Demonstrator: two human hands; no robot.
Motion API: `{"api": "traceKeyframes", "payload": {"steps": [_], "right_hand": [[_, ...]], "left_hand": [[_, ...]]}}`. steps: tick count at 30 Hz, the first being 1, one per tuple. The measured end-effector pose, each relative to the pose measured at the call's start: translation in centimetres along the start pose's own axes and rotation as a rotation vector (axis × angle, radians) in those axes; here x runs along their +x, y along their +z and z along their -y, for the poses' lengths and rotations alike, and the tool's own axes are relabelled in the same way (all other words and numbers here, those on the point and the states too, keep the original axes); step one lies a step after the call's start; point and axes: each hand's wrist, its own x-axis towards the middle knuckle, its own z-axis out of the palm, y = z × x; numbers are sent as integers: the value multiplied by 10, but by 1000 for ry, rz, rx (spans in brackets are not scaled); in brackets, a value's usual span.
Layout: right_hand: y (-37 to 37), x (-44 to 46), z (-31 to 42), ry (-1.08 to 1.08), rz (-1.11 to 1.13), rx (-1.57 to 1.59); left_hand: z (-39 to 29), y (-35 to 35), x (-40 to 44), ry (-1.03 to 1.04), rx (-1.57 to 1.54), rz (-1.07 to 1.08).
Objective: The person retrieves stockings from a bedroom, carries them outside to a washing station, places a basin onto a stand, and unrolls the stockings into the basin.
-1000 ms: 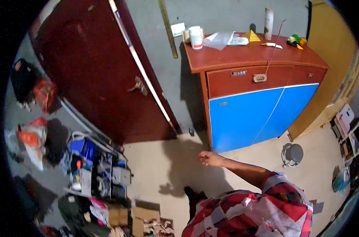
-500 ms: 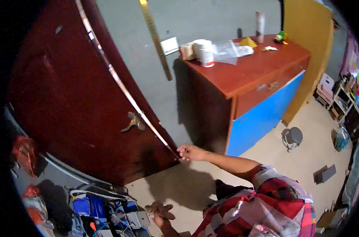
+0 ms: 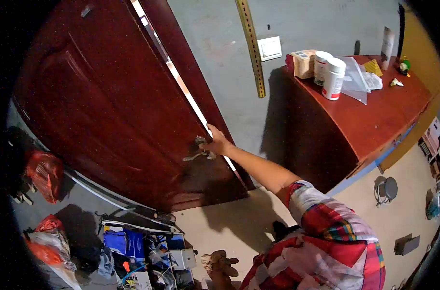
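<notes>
**Right grip point(image 3: 217, 143) meeting the door handle point(image 3: 195, 157)**

The handle is sitting low on the dark red door point(image 3: 109, 111), near its right edge. The right grip is lying against the handle's right end, partly covering it, with the lever sticking out to the left from under the fingers. One finger is pointing up along the door's edge, beside the pale strip point(image 3: 191, 99) that is running between door and frame. Whether these fingers are clenching the lever or only resting on it, I cannot tell. The left grip point(image 3: 224, 266) is hanging well below the handle, its fingers pointing right; whether it is grasping anything, I cannot tell.

Right of the door, a cabinet's reddish tabletop point(image 3: 389, 116) is carrying small goods. Near its left edge, a small box point(image 3: 304, 64) is standing beside two white bottles point(image 3: 327, 77), with a clear plastic bag point(image 3: 353, 79) lying just right of them. A yellow pyramid point(image 3: 373, 67) and a tall cylinder point(image 3: 387, 46) are standing toward the back edge. On the floor, a grey stool point(image 3: 388, 189) is standing well apart from both hands.
</notes>
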Motion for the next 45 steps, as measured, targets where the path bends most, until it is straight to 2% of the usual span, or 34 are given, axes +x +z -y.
{"api": "traceKeyframes", "payload": {"steps": [1, 3, 5, 7, 8, 10, 11, 13, 15, 16, 17, 18, 19, 21, 22, 24, 27, 28, 29, 30, 31, 34, 35, 37, 38, 40, 42, 45], "right_hand": [[4, 12, -6, 1, 5, 9], [30, 40, -43, -17, 109, 470], [51, 58, -75, -100, 60, 482], [39, 50, -64, -124, 6, 218], [32, 47, -53, -126, 1, 216], [16, 36, -26, 149, 85, 21], [33, 45, -57, 178, 187, 174], [32, 27, -78, -133, 242, 234], [-15, -5, -39, -148, 368, 314], [-39, -9, -20, -165, 339, 285], [-45, -11, -27, -269, 71, 332], [-72, -13, -10, -247, -85, 232], [-90, -7, -11, -308, -340, -3], [-138, 10, 6, -400, -683, -222], [-158, 23, 4, -415, -778, -324], [-190, 46, -1, -380, -794, -458], [-213, 74, -10, -308, -805, -547], [-218, 83, -21, -326, -755, -542], [-218, 90, -33, -344, -705, -537], [-206, 86, -23, -268, -656, -348], [-202, 94, -28, -356, -738, -398], [-190, 99, -43, -305, -744, -305], [-183, 87, -40, -342, -717, -392], [-166, 74, -30, -390, -653, -456], [-156, 72, -23, -544, -583, -373], [-136, 53, -21, -704, -487, -274], [-104, 27, -71, -457, -405, -448], [-51, 2, -80, -371, -208, -314]], "left_hand": [[-5, 6, 1, 58, 14, 22], [-13, 11, 5, 168, 46, 67], [-17, 13, 17, 227, 65, 93], [-22, 20, 32, 137, -216, 175], [-30, 30, 34, 129, -299, 203], [-57, 57, 33, 189, -392, 239], [-67, 68, 34, 260, -405, 250], [-59, 68, 62, 320, -373, 232], [-84, 89, 68, 263, -214, 252], [-93, 100, 72, 251, -147, 252], [-101, 110, 76, 239, -79, 252], [-110, 121, 76, 335, 32, 281], [-116, 127, 78, 433, 145, 308], [-87, 113, 128, 748, 595, 355], [-111, 131, 112, 675, 504, 338], [-121, 142, 109, 602, 404, 305], [-113, 139, 121, 686, 482, 221], [-123, 144, 117, 845, 591, 173], [-135, 151, 113, 892, 621, 120], [-150, 160, 107, 936, 650, 63], [-166, 168, 100, 979, 680, 3], [-150, 164, 138, 1011, -323, 506], [-144, 160, 141, 995, -471, 500], [-135, 149, 133, 971, -584, 323], [-131, 144, 126, 956, -587, 221], [-120, 130, 101, 913, -562, 21], [-107, 120, 92, 853, -534, -147], [-98, 99, 81, 717, -414, -368]]}}
